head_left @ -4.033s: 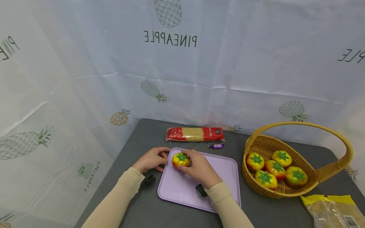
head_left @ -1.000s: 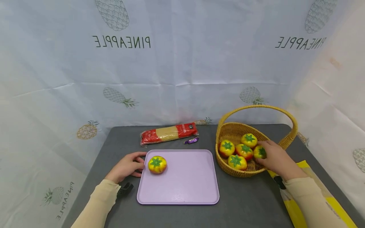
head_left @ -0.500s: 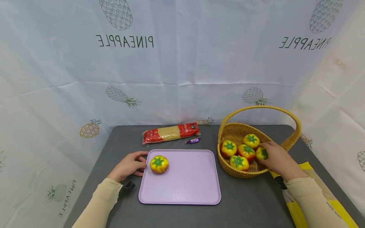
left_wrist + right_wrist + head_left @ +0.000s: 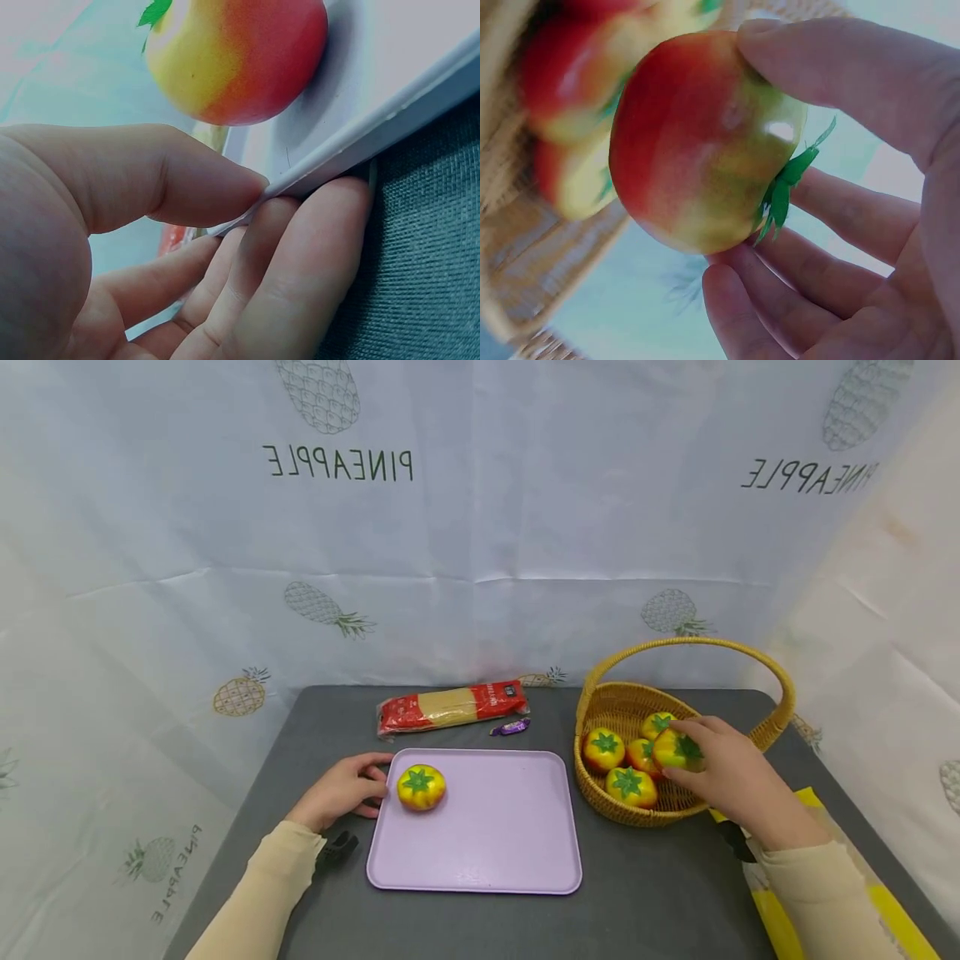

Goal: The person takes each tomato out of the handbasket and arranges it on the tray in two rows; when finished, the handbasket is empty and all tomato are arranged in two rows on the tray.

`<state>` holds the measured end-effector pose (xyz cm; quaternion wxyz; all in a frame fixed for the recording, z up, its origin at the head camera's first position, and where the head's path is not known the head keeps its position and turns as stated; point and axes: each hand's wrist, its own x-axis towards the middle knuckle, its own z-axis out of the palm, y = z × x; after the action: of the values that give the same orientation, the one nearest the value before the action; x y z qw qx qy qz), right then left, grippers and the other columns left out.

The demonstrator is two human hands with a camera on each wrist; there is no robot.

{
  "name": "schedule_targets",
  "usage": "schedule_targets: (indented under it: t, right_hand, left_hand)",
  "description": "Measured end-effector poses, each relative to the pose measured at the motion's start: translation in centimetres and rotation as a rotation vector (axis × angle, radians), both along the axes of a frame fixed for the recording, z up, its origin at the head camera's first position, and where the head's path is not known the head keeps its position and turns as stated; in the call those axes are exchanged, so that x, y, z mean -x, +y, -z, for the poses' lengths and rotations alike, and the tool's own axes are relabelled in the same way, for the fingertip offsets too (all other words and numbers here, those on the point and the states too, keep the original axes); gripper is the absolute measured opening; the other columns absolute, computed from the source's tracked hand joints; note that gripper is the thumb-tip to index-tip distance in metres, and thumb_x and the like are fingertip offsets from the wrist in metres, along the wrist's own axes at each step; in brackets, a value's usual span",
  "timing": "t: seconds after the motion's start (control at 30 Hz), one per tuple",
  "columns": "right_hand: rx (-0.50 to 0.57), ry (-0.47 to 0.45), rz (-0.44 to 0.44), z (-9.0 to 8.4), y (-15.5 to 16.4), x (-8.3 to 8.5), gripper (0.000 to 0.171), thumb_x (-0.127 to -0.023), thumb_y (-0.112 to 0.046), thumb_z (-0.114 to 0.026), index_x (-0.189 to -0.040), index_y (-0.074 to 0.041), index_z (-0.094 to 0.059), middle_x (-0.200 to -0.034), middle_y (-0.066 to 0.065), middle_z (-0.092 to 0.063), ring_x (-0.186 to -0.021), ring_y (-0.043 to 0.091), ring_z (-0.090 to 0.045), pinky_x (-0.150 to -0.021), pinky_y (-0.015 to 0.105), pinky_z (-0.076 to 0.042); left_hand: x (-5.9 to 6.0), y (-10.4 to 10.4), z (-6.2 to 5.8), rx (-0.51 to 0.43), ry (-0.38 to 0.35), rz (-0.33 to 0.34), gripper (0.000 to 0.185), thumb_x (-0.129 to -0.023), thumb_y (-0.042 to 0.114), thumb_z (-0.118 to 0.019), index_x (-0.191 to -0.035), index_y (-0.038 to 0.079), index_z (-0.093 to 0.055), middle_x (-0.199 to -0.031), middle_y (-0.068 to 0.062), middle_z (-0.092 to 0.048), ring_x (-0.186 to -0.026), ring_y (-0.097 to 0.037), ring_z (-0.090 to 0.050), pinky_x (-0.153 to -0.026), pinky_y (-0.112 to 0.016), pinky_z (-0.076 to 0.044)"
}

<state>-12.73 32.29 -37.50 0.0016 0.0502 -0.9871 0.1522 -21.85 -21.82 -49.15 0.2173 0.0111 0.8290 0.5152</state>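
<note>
Tomato (image 4: pixel 673 749) in the right hand (image 4: pixel 723 777), lifted just above the wicker basket (image 4: pixel 757 739); the wrist view shows thumb (image 4: pixel 840 71) and fingers curled round it, green stem toward the palm; it hangs over the basket's near side, clear of the others. Four more tomatoes (image 4: pixel 627 783) sit inside the basket; one tomato (image 4: pixel 421 787) already rests on the lilac tray (image 4: pixel 487 852), at its left end. Left hand (image 4: pixel 341 791) pinches the tray's left rim (image 4: pixel 390 124), thumb on top, fingers beneath. By the look of it, one is across, one is in the air, four are left; most of the job remains.
</note>
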Motion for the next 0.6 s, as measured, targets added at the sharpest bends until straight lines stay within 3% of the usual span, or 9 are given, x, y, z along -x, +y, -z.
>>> schedule_targets:
  t: [0.23, 0.43, 0.6]
  right_hand:
    - [0.066, 0.105, -0.052, -0.6, -4.1, -0.7, 0.075, -0.090, -0.032, -0.089, -0.152, -0.003, -0.058, -0.151, 0.029, -0.056, -0.131, 0.054, -0.058, -0.100, 0.073, -0.053]
    - [0.136, 0.174, -0.111, -0.5, -8.1, -0.2, 0.069, -0.090, -0.030, -0.089, -0.149, -0.007, -0.063, -0.145, 0.020, -0.062, -0.124, 0.044, -0.066, -0.095, 0.062, -0.061]
    - [0.194, 0.179, -0.141, -0.2, -11.2, 0.5, 0.066, -0.089, -0.031, -0.090, -0.147, -0.011, -0.065, -0.143, 0.015, -0.064, -0.121, 0.039, -0.068, -0.096, 0.059, -0.063]
  left_hand:
    - [-0.2, 0.3, 0.4, -0.020, 0.011, 0.014, 0.066, -0.093, 0.010, -0.075, -0.155, 0.006, -0.054, -0.110, -0.014, -0.064, -0.087, -0.023, -0.069, -0.072, -0.040, -0.069]
    - [-0.1, 0.2, 0.6, -0.011, 0.016, -0.018, 0.066, -0.091, 0.010, -0.076, -0.154, 0.009, -0.057, -0.109, -0.014, -0.064, -0.087, -0.024, -0.070, -0.071, -0.040, -0.069]
    - [0.0, -0.2, 0.6, -0.006, 0.027, -0.022, 0.066, -0.091, 0.010, -0.076, -0.154, 0.009, -0.057, -0.109, -0.015, -0.064, -0.086, -0.024, -0.069, -0.070, -0.039, -0.069]
